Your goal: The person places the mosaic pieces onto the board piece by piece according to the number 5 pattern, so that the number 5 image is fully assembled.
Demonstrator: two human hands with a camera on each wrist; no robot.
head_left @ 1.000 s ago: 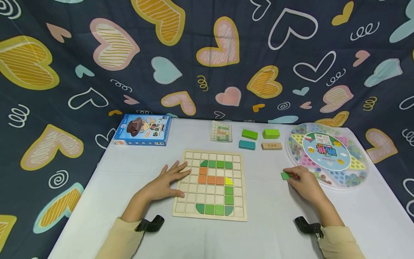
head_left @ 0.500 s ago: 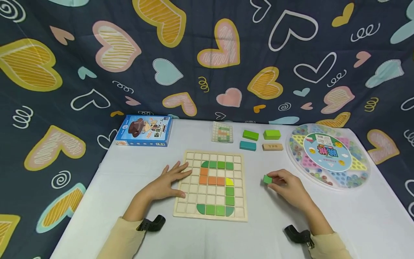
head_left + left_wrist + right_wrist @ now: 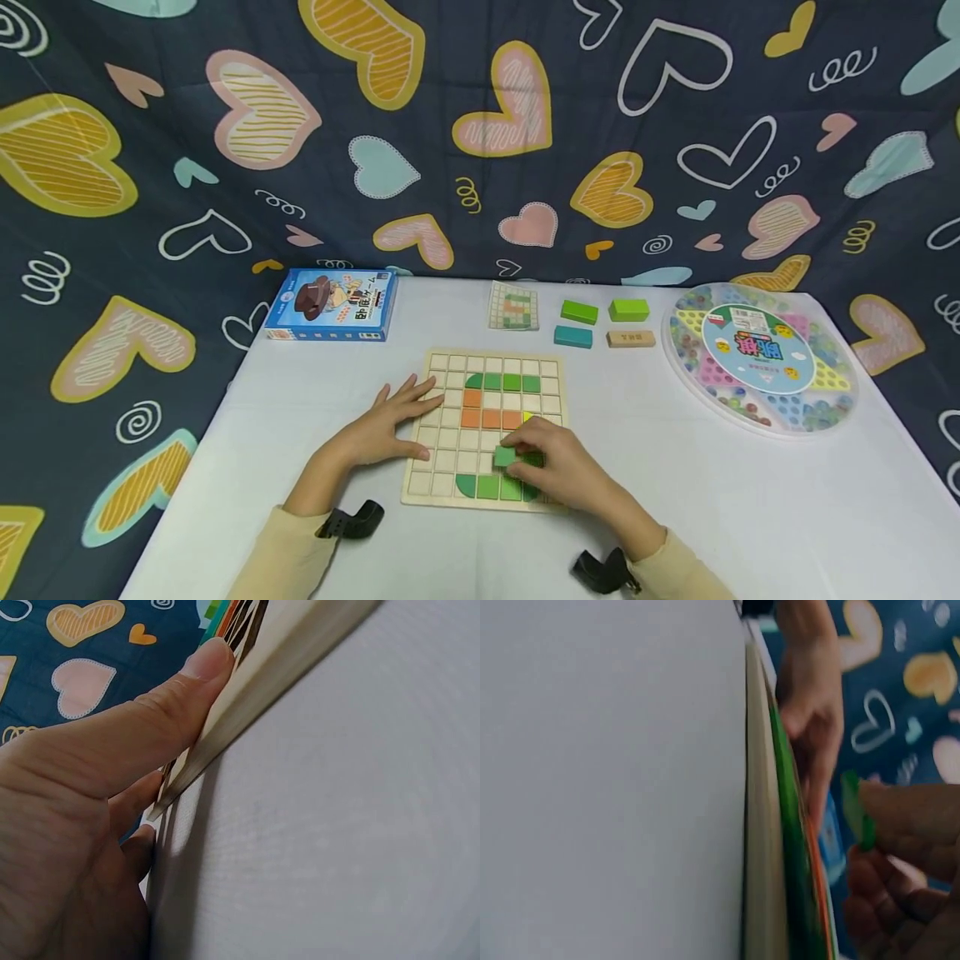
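A wooden grid board lies on the white table, with green, orange and yellow tiles set in some squares. My left hand rests on the board's left edge, fingers spread; its thumb lies along the rim in the left wrist view. Between thumb and fingertips my right hand pinches a green square tile over the lower middle of the grid. In the right wrist view that tile is held apart from the board. The right hand partly covers the yellow tile and several green ones.
Behind the board stands a small pattern card. Right of it are two green blocks, a teal block and a wooden block. A blue box sits back left, a round marble-game board at right.
My right hand has carried the green tile leftward from beside the round game board to above the grid. The left hand has stayed in place on the board's edge.
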